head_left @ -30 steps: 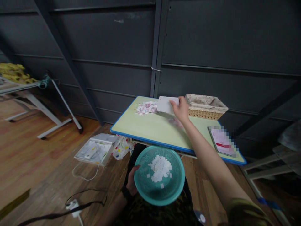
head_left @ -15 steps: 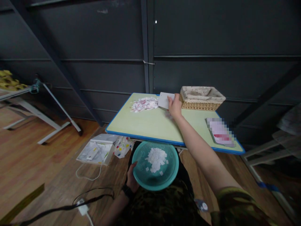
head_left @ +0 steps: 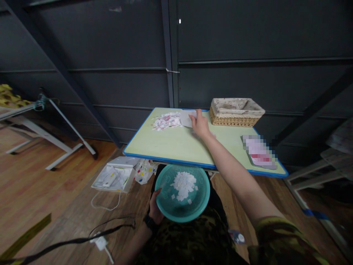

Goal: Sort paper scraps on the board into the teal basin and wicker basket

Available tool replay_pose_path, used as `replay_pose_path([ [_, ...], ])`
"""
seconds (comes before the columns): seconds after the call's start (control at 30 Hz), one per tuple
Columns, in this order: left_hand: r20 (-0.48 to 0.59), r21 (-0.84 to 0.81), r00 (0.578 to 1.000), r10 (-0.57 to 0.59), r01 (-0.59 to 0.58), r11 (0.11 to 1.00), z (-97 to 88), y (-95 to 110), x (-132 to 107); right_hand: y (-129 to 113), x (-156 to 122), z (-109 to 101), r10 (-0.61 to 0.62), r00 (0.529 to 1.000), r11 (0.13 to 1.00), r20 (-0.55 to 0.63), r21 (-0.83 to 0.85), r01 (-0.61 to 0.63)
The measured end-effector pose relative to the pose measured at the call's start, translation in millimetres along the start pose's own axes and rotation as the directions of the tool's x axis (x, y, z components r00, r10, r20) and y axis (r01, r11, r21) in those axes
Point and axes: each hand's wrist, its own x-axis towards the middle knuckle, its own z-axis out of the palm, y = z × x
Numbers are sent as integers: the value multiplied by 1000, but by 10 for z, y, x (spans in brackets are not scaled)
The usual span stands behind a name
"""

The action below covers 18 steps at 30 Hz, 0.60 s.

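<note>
My right hand reaches across the green table and grips a white flat card at the far edge, right beside a pile of pink and white paper scraps. My left hand holds the rim of a teal plastic basin below the table's near edge. White paper scraps lie heaped inside the basin.
A woven basket stands at the table's far right, and a pink booklet lies near the right edge. On the wooden floor at left are an open white box, a spotted bag and cables. A white metal rack stands far left.
My right hand has carried the white card leftward and farther back, up to the pile of scraps. The basin has stayed in my left hand below the table edge.
</note>
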Motion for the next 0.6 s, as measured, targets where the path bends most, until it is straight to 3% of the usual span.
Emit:
replay_pose_path([
  [0.3,-8,7,1000,29,-29,1000,11,3,-24,-64,-21,-85,40,999,997,-12,-65,-41],
  [0.6,-1,52,999,44,-44,998,-34,-1,25,-21,-7,-58,57,996,998,-62,-5,-58],
])
